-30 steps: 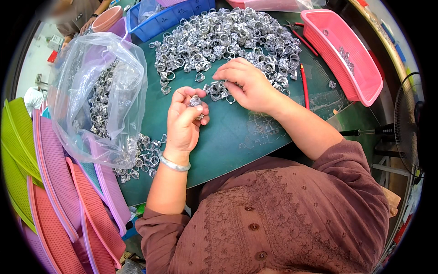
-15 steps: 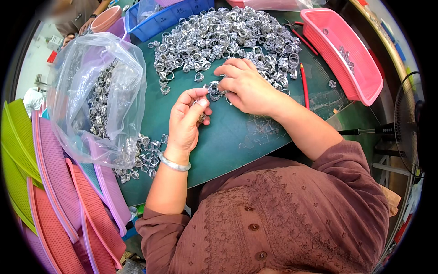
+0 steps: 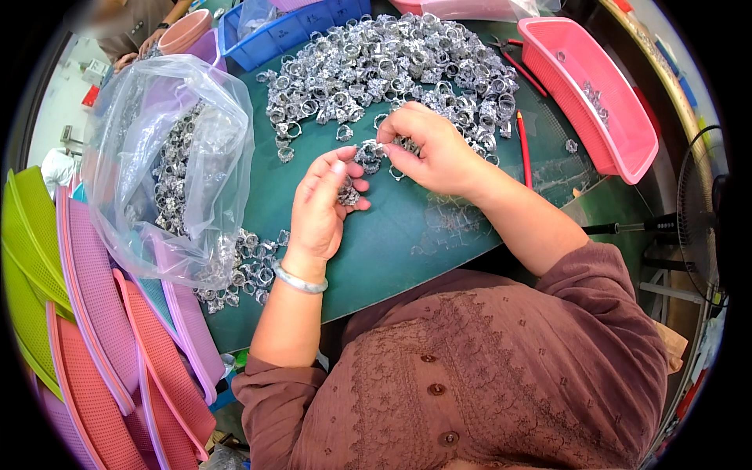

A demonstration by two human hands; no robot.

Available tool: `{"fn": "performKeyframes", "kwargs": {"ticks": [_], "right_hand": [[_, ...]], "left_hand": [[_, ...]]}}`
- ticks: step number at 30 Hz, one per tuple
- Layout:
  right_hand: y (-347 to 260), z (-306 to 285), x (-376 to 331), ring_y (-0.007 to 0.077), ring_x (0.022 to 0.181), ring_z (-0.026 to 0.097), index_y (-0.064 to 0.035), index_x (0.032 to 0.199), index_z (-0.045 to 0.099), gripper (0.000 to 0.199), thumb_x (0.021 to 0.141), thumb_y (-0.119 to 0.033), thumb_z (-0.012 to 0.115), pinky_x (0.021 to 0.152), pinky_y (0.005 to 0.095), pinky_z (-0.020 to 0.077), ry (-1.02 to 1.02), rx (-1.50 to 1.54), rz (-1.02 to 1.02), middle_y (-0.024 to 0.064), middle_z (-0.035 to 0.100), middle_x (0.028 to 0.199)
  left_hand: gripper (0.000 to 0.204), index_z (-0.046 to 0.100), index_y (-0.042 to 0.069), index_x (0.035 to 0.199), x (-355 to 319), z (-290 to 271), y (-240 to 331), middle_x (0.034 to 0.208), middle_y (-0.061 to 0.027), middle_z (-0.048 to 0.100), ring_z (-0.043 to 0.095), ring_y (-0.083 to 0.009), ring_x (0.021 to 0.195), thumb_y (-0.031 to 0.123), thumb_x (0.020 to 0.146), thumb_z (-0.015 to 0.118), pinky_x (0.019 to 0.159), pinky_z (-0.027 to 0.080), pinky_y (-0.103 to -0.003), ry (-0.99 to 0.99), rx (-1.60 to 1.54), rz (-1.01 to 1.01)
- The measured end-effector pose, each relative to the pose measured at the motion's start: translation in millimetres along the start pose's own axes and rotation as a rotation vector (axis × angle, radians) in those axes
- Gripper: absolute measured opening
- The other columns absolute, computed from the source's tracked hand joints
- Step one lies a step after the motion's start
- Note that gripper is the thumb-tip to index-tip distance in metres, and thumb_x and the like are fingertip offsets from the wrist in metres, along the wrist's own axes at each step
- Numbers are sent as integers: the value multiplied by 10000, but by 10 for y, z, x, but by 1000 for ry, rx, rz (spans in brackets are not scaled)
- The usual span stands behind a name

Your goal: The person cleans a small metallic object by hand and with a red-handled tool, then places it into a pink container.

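A dark green mat [image 3: 407,243] covers the worktable, with stacked pink and green trays [image 3: 86,313] at its near left edge. Nearest, the left hand [image 3: 321,207] curls shut around a small silver ring piece [image 3: 348,192], pinched between thumb and fingers. Just beyond, the right hand [image 3: 435,149] pinches another ring [image 3: 368,150] at its fingertips (touching the heap's near edge). Farther back spreads the heap of silver rings [image 3: 392,66], flanked by a clear bag [image 3: 168,164] and a pink basket [image 3: 607,94].
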State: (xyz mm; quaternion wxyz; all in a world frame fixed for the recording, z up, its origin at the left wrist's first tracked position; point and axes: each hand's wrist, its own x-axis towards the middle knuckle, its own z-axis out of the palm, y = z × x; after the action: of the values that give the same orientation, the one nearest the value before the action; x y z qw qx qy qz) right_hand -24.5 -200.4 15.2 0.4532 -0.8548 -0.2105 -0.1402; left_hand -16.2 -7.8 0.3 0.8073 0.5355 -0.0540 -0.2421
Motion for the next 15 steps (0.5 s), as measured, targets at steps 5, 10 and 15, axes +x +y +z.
{"fn": "performKeyframes", "kwargs": {"ticks": [5, 10, 15], "right_hand": [[-24, 15, -4, 76, 648, 531, -21, 863, 569, 103, 800, -91, 612, 557, 221, 438, -183, 712, 336, 2, 585, 749], [-4, 20, -2, 97, 717, 563, 1, 985, 564, 204, 789, -42, 606, 610, 222, 467, -206, 960, 347, 34, 598, 828], [43, 83, -20, 105, 811, 566, -1, 1058, 543, 284, 779, 2, 592, 668, 227, 468, -174, 892, 233, 48, 601, 886]], "left_hand": [[204, 545, 33, 1014, -27, 44, -67, 841, -3, 545, 524, -74, 698, 65, 818, 595, 543, 434, -192, 12, 309, 143], [90, 556, 29, 927, -21, 31, -80, 756, -11, 561, 518, -76, 635, 83, 857, 543, 504, 420, -194, 29, 286, 111], [100, 557, 29, 903, -17, 36, -86, 741, -27, 567, 521, -87, 618, 115, 878, 514, 492, 416, -203, 36, 196, 58]]}}
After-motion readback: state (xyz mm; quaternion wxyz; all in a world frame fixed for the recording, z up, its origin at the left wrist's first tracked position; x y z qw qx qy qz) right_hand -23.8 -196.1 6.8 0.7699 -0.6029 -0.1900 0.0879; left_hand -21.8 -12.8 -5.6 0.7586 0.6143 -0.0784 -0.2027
